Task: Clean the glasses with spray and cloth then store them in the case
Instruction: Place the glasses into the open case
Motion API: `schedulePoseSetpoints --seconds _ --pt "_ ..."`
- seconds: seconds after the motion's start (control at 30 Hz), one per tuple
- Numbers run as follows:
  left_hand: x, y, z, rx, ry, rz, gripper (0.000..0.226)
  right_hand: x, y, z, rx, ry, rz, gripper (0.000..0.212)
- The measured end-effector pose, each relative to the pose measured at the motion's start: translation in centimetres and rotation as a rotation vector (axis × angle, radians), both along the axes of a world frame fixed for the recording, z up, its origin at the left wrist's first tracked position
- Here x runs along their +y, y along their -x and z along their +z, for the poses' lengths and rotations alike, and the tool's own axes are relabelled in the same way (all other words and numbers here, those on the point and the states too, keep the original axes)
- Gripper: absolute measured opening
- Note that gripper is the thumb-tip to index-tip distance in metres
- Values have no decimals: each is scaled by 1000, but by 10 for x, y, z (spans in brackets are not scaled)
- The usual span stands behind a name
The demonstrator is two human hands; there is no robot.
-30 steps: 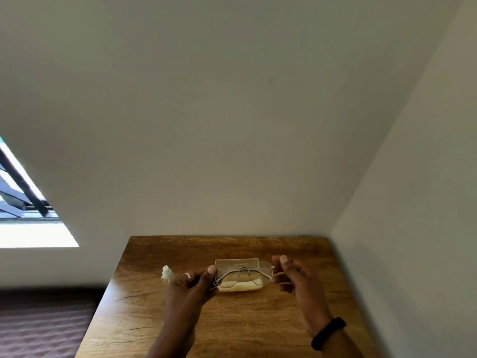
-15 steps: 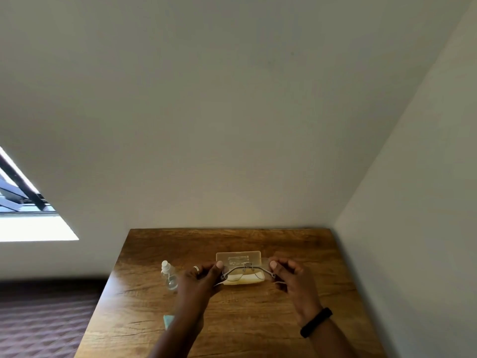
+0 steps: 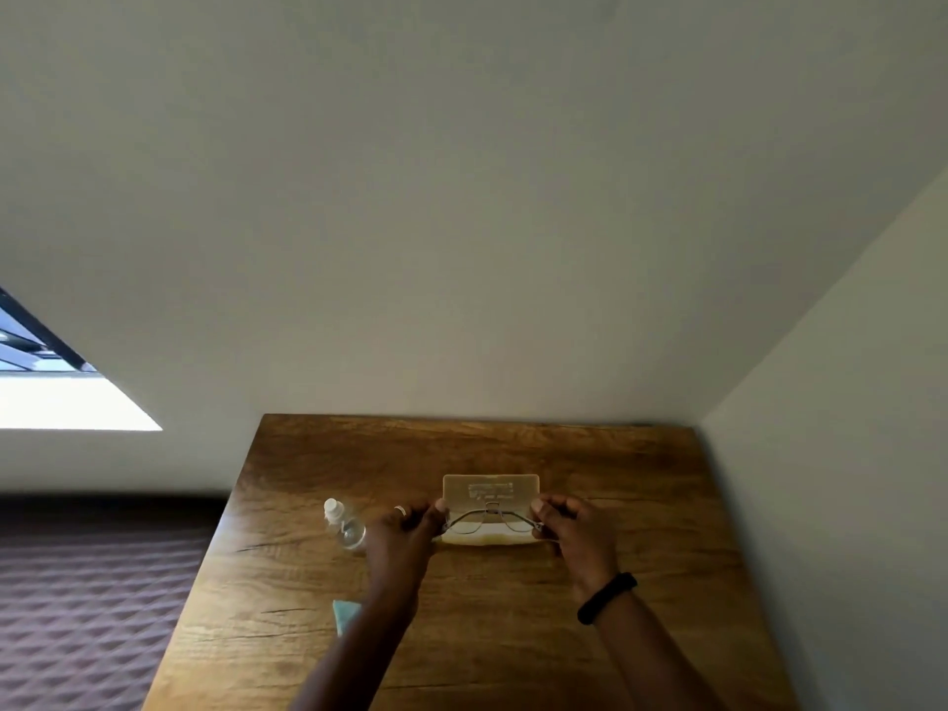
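Since 1 s ago your hands and the glasses (image 3: 491,520) have shifted down toward the case (image 3: 491,508), w/ the view tipped so more of the table (image 3: 513,633) shows; the green cloth, hidden then, is now in sight.

Your left hand (image 3: 405,531) pinches the left end of the frame betw. thumb and fingers, closed on it. A ring (image 3: 400,510) sits on one finger of that hand. Your right hand (image 3: 577,528) pinches the right end the same way, closed on it, and a black wristband (image 3: 606,597) wraps that wrist. The glasses hang level betw. both hands, lenses facing you, right over the open case and just above its pale lower tray; whether they touch the tray you can't tell.

Case lid stands up behind the glasses, translucent, w/ small print too blurred to read. The case sits about mid-table.

Left of the case, just beyond your left hand, the clear spray bottle (image 3: 343,523) w/ white cap stands on the table, tilted look from the wide lens. Nearer you than the case and to its left, a corner of the green cloth (image 3: 344,614) lies flat on the table, partly hidden by your left forearm.

Behind the case is a plain wall (image 3: 461,223), w/ a second wall to its right. Far left of the case, a window (image 3: 46,382) glows bright.
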State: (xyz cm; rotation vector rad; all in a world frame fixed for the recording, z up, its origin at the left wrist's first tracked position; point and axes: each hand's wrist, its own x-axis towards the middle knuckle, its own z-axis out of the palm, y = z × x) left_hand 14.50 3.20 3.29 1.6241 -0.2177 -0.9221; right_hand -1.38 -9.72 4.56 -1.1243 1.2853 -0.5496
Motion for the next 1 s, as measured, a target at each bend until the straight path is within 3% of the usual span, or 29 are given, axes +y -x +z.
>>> schedulePoseSetpoints --seconds 0.5,0.83,1.0 --pt "-23 -7 -40 -212 -266 -68 20 -15 -4 -56 151 41 -11 6" --pt "-21 -6 -46 -234 -274 -125 16 -10 -2 -65 221 53 -19 6" --pt "-23 -5 -44 -333 -311 -157 17 -8 -2 -65 265 74 -1 3"
